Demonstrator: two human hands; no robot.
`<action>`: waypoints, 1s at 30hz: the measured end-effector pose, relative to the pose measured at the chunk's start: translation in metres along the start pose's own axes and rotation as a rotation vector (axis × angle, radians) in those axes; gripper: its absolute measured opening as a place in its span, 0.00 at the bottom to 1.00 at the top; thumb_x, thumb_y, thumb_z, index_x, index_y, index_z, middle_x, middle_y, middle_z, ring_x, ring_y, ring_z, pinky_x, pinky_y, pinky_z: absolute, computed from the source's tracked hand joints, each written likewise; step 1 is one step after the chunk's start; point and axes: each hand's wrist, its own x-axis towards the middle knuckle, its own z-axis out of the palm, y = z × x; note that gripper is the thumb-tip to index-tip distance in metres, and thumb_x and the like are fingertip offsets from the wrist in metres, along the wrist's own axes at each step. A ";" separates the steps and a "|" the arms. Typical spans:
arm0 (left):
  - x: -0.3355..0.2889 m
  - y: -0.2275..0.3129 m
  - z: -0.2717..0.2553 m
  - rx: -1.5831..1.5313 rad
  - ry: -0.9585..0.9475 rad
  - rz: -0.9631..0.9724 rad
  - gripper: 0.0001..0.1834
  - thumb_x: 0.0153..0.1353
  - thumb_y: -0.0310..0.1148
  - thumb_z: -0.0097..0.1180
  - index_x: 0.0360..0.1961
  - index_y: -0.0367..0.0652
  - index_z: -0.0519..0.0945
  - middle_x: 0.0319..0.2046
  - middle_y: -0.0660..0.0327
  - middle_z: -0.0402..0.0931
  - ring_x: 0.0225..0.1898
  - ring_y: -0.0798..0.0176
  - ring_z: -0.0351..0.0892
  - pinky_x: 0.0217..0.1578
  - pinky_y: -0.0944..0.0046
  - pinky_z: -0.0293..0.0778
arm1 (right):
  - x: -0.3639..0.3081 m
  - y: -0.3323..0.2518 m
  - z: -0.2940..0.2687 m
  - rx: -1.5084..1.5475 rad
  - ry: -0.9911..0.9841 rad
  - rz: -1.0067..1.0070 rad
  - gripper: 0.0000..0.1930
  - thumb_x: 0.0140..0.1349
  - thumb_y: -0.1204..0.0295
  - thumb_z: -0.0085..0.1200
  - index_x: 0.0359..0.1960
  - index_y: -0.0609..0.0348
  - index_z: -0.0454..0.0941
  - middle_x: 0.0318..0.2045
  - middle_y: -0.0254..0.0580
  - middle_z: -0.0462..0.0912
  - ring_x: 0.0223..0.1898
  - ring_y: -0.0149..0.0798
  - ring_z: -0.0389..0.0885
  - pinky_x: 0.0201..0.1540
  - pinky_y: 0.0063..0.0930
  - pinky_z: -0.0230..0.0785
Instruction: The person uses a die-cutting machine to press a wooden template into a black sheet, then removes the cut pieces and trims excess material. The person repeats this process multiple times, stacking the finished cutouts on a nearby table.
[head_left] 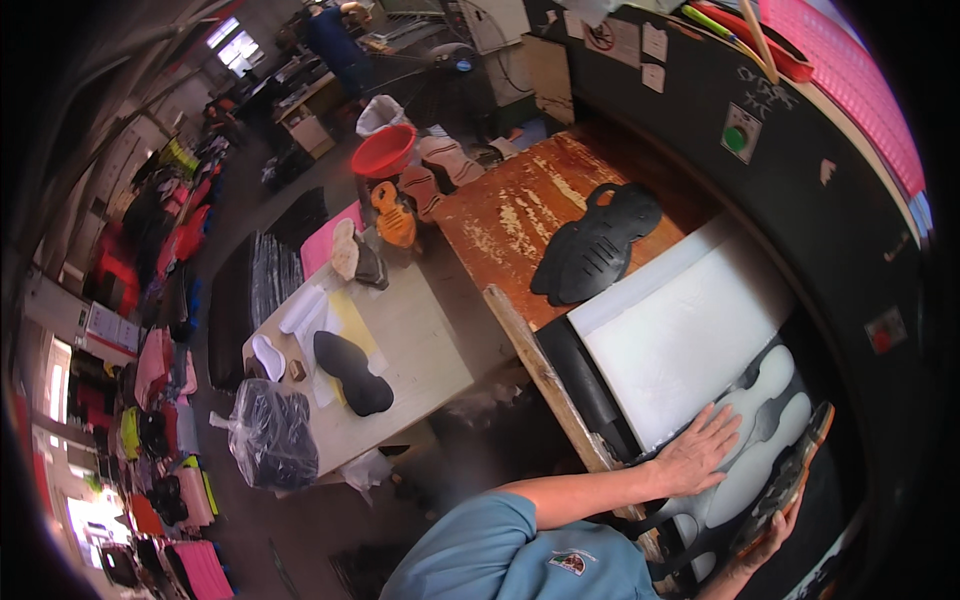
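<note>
My left hand (700, 450) lies flat with fingers spread on a dark sheet. Pale grey sole-shaped areas (772, 374) show in this sheet, framed by narrow dark strips. I cannot tell whether they are loose pieces or cut-out openings. Below it, my right hand (772, 545) grips the lower part of a long, sole-shaped cutting die (785, 488), dark with an orange-tan edge. The die stands tilted along the sheet's right side, and my right fingers are partly hidden behind it. A thick white board (690, 330) lies just beyond my left hand.
Black sole-shaped pieces (600, 240) are stacked on a worn brown wooden board (500, 215). A dark machine panel with a green button (735, 139) rises at the right. To the left, a table (430, 340) bears a black sole (352, 372) and a plastic-wrapped bundle (270, 435).
</note>
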 end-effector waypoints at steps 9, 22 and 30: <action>0.002 -0.007 0.000 -0.044 -0.020 -0.002 0.40 0.69 0.50 0.64 0.72 0.30 0.72 0.79 0.44 0.60 0.84 0.39 0.49 0.83 0.34 0.39 | -0.001 -0.015 -0.024 -0.294 0.127 -0.186 0.24 0.62 0.69 0.68 0.56 0.69 0.82 0.51 0.54 0.86 0.49 0.50 0.86 0.52 0.39 0.77; 0.004 0.021 -0.009 -0.099 -0.023 0.165 0.36 0.66 0.41 0.70 0.68 0.30 0.75 0.73 0.38 0.69 0.79 0.30 0.59 0.77 0.27 0.52 | -0.019 0.003 -0.012 -1.271 0.132 -0.300 0.42 0.42 0.60 0.70 0.63 0.68 0.82 0.70 0.67 0.68 0.63 0.65 0.71 0.66 0.53 0.72; 0.020 0.045 0.009 -0.042 -0.196 0.259 0.34 0.63 0.39 0.73 0.67 0.35 0.79 0.76 0.46 0.68 0.80 0.37 0.61 0.77 0.29 0.54 | -0.008 -0.011 -0.007 -1.160 0.137 -0.240 0.42 0.39 0.63 0.71 0.64 0.64 0.83 0.69 0.71 0.69 0.64 0.66 0.72 0.66 0.54 0.73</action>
